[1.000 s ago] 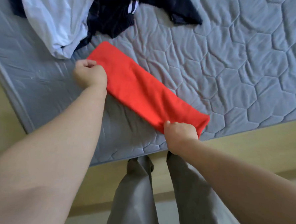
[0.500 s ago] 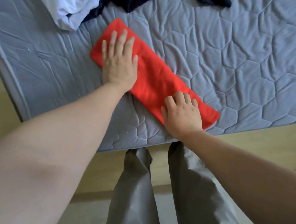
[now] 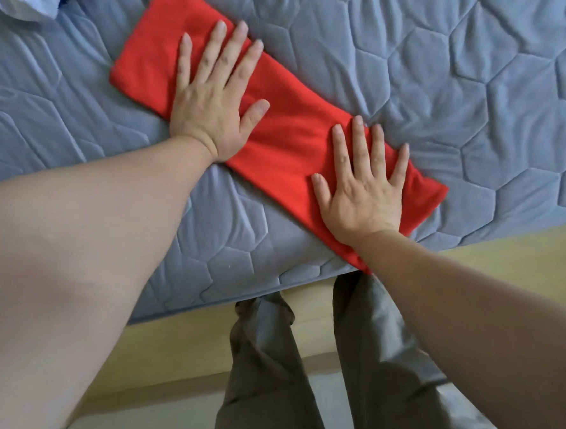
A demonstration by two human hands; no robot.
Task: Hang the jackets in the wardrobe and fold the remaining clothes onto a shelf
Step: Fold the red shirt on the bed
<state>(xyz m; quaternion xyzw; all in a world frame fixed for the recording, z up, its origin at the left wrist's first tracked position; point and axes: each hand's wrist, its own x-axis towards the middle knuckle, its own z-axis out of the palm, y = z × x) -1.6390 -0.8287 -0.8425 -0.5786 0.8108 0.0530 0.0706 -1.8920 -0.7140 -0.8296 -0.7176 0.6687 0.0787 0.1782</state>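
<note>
Head view: a red garment (image 3: pixel 290 141), folded into a long narrow band, lies diagonally on the grey quilted mattress (image 3: pixel 448 71), with its near corner reaching the mattress edge. The left hand (image 3: pixel 214 95) lies flat on the far half, fingers straight and spread. The right hand (image 3: pixel 363 189) lies flat on the near half in the same way. Both palms press the cloth, and neither grasps or pinches anything.

The step in hand looks like smoothing the band before it is folded across its length. To do it well, the palms should sweep from the middle toward each end so ripples run out, with the long edges kept lined up. One end can then be lifted by both corners and laid squarely on the other. The mattress is soft, so light, even pressure probably suits it better than a hard push. The near corner could slip over the edge — drawing the band a little further in would guard against that.

No container shows: neither wardrobe nor shelf is in view, so their contents cannot be told. A pale garment (image 3: pixel 27 9) lies on the mattress at the top left corner, mostly out of frame.
</note>
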